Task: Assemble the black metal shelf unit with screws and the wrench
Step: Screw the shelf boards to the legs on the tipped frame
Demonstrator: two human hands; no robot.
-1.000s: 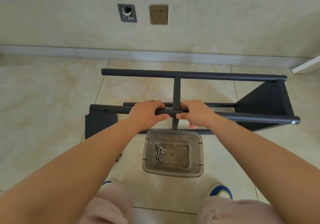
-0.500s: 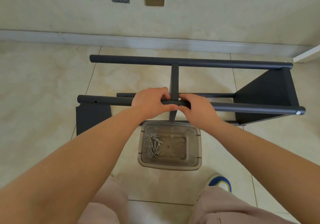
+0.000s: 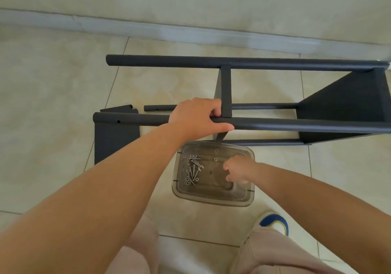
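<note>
Your right hand (image 3: pixel 238 169) hangs over the clear plastic tub (image 3: pixel 213 197), fingers loosely curled and holding nothing, near the screws (image 3: pixel 193 170) on the tub's left side. Beyond it, your left hand (image 3: pixel 196 118) wraps tight around the near tube (image 3: pixel 296 125) of the black shelf frame (image 3: pixel 347 102), which lies sideways on the tiled floor (image 3: pixel 53 83).

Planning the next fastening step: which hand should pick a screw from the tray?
Right. The right hand hangs open over the tray, near the screws, holding nothing. The left hand grips the shelf's tube, steadying the frame.
</note>
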